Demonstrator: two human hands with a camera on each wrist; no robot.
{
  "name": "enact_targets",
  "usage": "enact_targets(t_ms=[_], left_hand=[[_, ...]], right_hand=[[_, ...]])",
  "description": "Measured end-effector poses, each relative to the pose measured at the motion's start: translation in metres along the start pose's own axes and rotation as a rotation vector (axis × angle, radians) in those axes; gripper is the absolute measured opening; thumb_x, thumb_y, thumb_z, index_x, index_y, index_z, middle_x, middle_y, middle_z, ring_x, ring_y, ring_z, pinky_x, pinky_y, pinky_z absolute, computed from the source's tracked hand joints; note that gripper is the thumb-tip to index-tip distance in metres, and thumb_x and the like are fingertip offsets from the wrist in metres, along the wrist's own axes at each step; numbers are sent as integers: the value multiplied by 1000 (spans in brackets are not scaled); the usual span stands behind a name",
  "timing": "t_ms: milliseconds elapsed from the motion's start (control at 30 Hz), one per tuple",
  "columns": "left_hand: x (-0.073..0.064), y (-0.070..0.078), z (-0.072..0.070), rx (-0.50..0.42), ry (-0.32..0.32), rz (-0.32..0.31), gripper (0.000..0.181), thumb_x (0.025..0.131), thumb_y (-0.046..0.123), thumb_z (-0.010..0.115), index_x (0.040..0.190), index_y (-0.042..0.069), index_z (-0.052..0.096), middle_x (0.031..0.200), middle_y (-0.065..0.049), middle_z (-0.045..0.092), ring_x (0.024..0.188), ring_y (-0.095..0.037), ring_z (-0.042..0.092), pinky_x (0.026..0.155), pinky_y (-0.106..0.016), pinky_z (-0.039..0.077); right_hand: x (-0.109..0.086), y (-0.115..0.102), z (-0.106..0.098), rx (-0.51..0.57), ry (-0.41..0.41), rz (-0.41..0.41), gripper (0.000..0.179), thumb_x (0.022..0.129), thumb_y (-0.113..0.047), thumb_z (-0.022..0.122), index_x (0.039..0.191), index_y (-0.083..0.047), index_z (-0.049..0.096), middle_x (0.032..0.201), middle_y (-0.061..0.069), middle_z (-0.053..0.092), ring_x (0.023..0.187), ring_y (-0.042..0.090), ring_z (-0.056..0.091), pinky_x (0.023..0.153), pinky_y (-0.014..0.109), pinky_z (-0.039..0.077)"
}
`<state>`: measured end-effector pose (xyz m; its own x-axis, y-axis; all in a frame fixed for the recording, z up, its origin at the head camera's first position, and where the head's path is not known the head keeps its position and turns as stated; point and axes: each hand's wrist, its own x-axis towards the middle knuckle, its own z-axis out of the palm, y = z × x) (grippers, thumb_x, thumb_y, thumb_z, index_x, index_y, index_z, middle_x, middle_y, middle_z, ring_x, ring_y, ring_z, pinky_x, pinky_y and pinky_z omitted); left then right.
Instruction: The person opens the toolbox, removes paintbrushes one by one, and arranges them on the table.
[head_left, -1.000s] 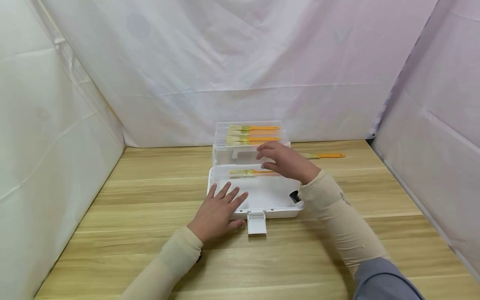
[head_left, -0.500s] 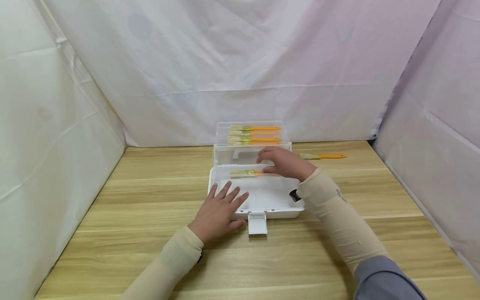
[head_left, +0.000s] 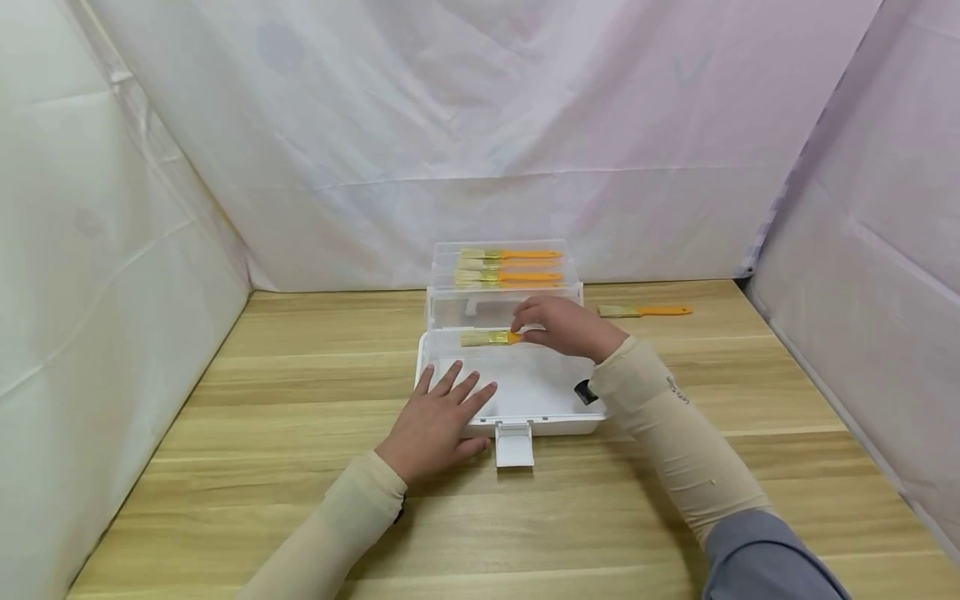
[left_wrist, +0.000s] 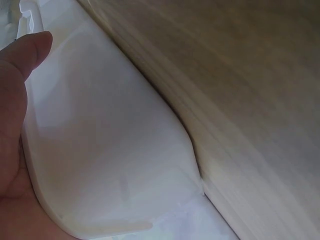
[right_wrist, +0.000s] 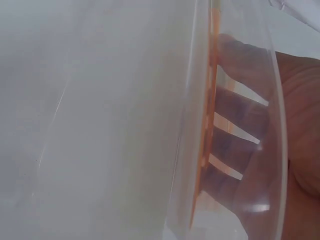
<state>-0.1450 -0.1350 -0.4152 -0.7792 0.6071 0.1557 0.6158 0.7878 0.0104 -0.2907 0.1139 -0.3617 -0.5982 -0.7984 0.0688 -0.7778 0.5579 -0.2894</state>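
My right hand (head_left: 572, 325) pinches the orange handle of a flat paintbrush (head_left: 487, 337) over the back of an open white box (head_left: 536, 392). Its pale bristles point left; the handle's far end is hidden behind the hand. Seen through clear plastic in the right wrist view, the fingers lie along the orange handle (right_wrist: 212, 75). With fingers spread, my left hand (head_left: 435, 421) rests on the box's front left corner. The left wrist view has the thumb (left_wrist: 35, 50) by the box's white outer wall (left_wrist: 115, 125).
Behind the box, a clear tiered tray (head_left: 442, 279) bears several similar paintbrushes (head_left: 525, 277). Another paintbrush (head_left: 652, 311) lies on the wooden table (head_left: 300, 375) to the right. A white latch (head_left: 514, 448) hangs at the box's front. Pale cloth walls enclose the table.
My right hand has come down slightly and taken hold of the paintbrush's handle, and the brush has risen a little. The left hand stays on the box corner.
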Motion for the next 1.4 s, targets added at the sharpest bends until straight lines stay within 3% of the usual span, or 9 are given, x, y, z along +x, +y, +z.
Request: enact_targets(t_ms=[367, 733, 1400], left_hand=[[0, 0, -1, -6, -2, -4, 71, 91, 56, 62, 151, 22, 44, 147, -9, 51, 143, -35, 34, 113, -63, 18], [4, -2, 1, -11, -8, -8, 71, 91, 55, 63, 151, 22, 44, 147, -10, 50, 142, -35, 35, 113, -63, 18], [3, -4, 3, -4, 5, -8, 72, 90, 57, 63, 151, 23, 45, 148, -9, 50, 142, -36, 35, 112, -63, 18]], right_hand=[[4, 3, 1, -19, -40, 40, 20, 94, -18, 71, 112, -11, 75, 123, 11, 65, 118, 28, 58, 102, 47, 43], [10, 4, 3, 9, -86, 132, 22, 92, -20, 73, 112, -13, 76, 125, 10, 65, 119, 27, 58, 103, 44, 44], [11, 0, 7, -2, -3, 132, 17, 90, -20, 75, 105, -13, 78, 116, 5, 68, 108, 23, 62, 95, 42, 49]])
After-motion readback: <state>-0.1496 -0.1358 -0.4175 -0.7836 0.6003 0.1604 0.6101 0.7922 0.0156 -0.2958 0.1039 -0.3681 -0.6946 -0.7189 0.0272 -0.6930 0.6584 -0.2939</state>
